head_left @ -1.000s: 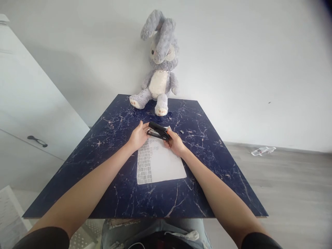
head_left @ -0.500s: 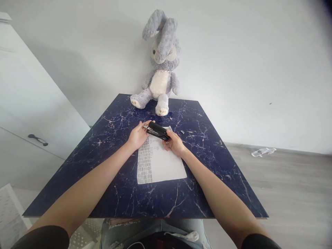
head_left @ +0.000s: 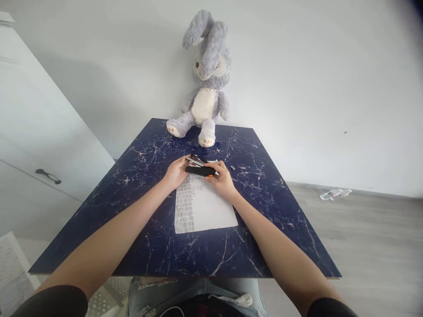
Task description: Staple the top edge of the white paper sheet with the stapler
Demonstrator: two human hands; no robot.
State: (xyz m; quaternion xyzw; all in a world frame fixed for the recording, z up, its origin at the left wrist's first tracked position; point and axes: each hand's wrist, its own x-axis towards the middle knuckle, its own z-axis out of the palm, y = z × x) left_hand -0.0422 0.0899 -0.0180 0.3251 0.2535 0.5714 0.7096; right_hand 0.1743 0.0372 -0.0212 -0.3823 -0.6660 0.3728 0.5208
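My left hand point(head_left: 176, 173) has its fingers at the left end of the black stapler point(head_left: 200, 171), but I cannot tell whether they grip it. The stapler is over the far part of the sheet point(head_left: 211, 209), and my right hand point(head_left: 224, 180) holds its right end. Further right lies a small grey piece point(head_left: 233, 167).

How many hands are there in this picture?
2. The left hand is at one end of the stapler; the right hand grips the other end, above the paper. Some fingers are hidden, but no third hand shows.
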